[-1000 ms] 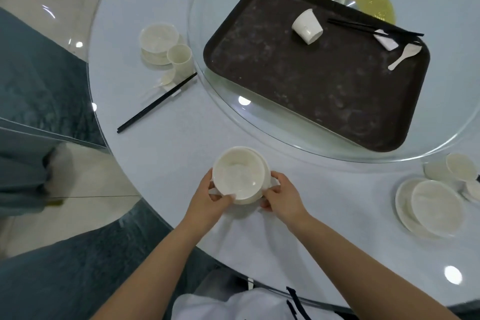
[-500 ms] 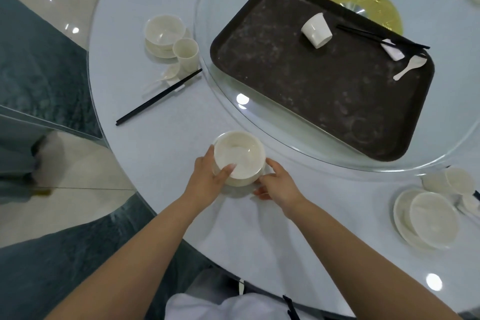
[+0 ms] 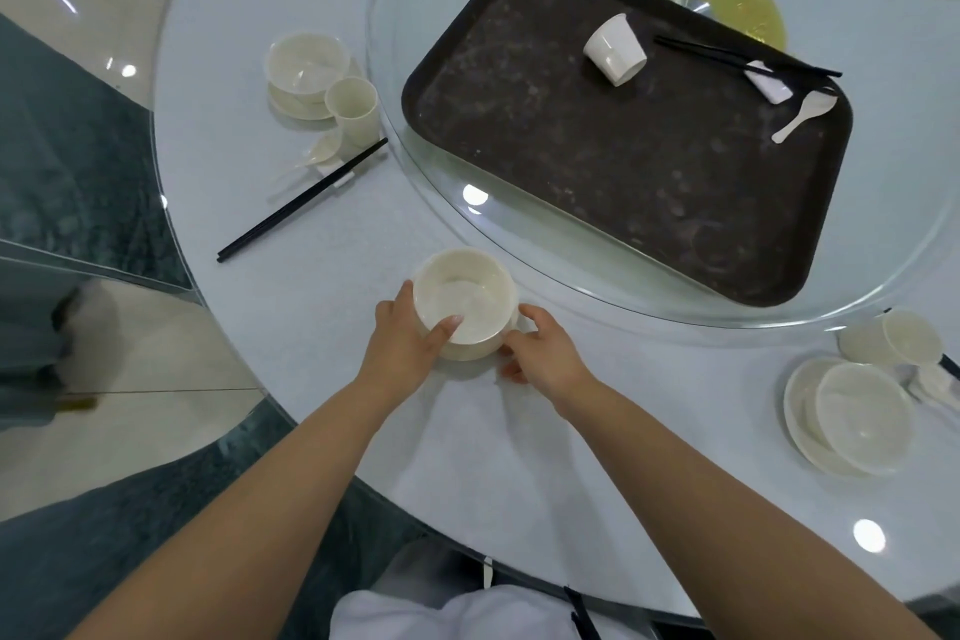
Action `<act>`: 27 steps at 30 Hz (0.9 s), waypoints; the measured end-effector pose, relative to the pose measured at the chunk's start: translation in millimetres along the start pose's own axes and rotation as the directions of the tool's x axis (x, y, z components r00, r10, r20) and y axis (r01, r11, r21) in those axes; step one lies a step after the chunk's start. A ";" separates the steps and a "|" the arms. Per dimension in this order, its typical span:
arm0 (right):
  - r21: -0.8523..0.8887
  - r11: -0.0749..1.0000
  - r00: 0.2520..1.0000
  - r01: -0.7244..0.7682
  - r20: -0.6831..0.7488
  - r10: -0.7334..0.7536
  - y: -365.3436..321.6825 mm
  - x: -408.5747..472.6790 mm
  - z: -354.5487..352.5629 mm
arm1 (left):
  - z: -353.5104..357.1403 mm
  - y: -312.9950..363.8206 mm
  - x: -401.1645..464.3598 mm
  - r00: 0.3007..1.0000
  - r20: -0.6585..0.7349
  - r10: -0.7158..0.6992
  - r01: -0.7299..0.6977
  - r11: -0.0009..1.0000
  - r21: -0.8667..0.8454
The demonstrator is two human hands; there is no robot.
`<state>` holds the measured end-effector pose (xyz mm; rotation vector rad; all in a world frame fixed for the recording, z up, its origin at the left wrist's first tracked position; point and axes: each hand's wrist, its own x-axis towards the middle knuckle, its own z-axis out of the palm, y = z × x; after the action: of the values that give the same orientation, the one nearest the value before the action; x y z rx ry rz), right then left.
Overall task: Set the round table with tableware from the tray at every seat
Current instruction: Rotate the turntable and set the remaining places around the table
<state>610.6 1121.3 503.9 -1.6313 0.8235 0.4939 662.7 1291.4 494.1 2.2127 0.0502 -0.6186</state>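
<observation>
- So, a white bowl (image 3: 464, 296) is being set down at the near seat of the round table (image 3: 311, 327), stacked on what looks like a saucer, though that is mostly hidden.
- It is gripped by the left hand (image 3: 402, 346), thumb hooked over the near rim, fingers wrapped round the far-left side.
- The right hand (image 3: 540, 351) is kept low at the base on the right, fingers curled at the underside edge; exactly what is pinched can't be made out.
- What's left on the tray (image 3: 519, 130): a tipped cup (image 3: 615, 48), black chopsticks (image 3: 743, 57), a small rest and a spoon (image 3: 802, 114), all lying ahead and to the right, so probably closer for the right hand.
- The chopsticks' long axis runs left-to-right, slightly downhill.
- The glass turntable (image 3: 519, 244) edge sits just beyond the bowl, so a reach needs to be lifted over it.
- Open cloth is left on both sides of the bowl; finished settings are well apart.
</observation>
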 end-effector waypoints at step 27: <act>0.261 0.931 0.931 0.253 -0.327 -0.161 -71.6 27.1 -99.0 | -20.3 94.2 45.0 0.983 -0.164 0.085 -0.068 0.992 0.106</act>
<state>670.0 1023.7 554.9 -1.5047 0.8862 -0.0377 732.9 1236.1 551.9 2.3482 0.0214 -0.3982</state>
